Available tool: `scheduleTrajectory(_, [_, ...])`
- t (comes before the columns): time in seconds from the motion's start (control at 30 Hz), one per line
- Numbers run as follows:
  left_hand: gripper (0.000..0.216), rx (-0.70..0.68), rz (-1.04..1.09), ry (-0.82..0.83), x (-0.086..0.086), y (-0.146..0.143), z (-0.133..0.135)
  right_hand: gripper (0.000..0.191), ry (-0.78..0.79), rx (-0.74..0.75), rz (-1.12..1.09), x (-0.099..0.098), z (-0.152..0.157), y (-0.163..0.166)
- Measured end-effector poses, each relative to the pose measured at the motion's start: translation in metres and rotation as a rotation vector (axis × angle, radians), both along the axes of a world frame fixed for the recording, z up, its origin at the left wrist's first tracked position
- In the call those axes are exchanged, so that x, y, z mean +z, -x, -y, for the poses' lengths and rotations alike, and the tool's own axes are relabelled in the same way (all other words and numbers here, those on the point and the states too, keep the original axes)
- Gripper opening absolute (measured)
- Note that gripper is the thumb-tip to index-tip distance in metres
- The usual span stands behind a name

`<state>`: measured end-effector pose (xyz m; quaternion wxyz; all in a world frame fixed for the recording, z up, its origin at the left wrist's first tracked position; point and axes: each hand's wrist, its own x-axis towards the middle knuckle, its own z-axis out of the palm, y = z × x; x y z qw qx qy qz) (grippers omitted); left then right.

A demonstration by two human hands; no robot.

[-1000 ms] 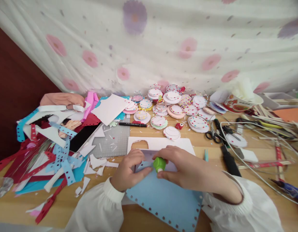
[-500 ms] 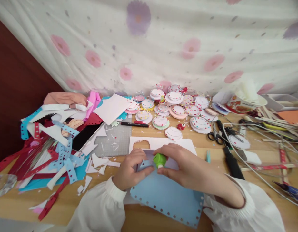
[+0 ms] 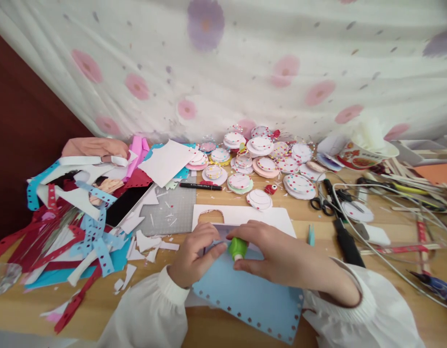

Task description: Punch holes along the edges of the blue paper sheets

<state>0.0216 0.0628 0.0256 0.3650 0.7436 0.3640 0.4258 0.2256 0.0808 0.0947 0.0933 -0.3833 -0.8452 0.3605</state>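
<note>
A light blue sheet of paper lies at an angle in front of me, with small flower-shaped holes along its near and right edges. My right hand is closed around a small green craft punch, thumb below and fingers above, at the sheet's far edge. My left hand pinches the sheet's far left part between thumb and fingers, just left of the punch. The fingers hide part of that edge. Under it lies a white sheet with a round cut-out.
Paper scraps and a phone pile up on the left. Several round paper layers with beads stand at the back. Scissors, a black glue gun-like tool and a white cable lie on the right.
The green punch has tilted slightly in my right hand, and my left thumb has lifted a little. The whole view has shifted slightly.
</note>
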Motion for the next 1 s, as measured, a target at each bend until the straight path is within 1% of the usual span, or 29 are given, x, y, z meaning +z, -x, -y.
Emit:
scheduleTrajectory(0.13, [0.02, 0.005, 0.01, -0.003, -0.0023, -0.0002, 0.0002, 0.03, 0.018, 0.002, -0.004, -0.0021, -0.0016, 0.0004])
scheduleTrajectory(0.43, [0.014, -0.01, 0.029, -0.043, -0.0042, 0.0, 0.0006, 0.027, 0.028, 0.004, -0.05, -0.0035, -0.0022, 0.0028])
scheduleTrajectory(0.7, [0.02, -0.009, -0.002, -0.078, -0.0013, -0.002, 0.0016, 0.028, 0.058, -0.02, 0.013, -0.0002, -0.0005, 0.0055])
scheduleTrajectory(0.8, [0.019, -0.007, 0.013, -0.077, -0.0019, -0.0018, 0.0016, 0.032, 0.067, -0.027, -0.011, -0.0002, -0.0005, 0.005])
scheduleTrajectory(0.93, [0.019, 0.007, 0.03, -0.076, -0.0025, -0.0008, 0.0015, 0.044, 0.087, -0.023, 0.005, -0.0015, -0.0017, 0.0031])
scheduleTrajectory(1.0, [0.019, 0.012, 0.029, -0.076, -0.0022, -0.0008, 0.0011, 0.044, 0.092, -0.023, 0.026, -0.0015, -0.0024, 0.0029])
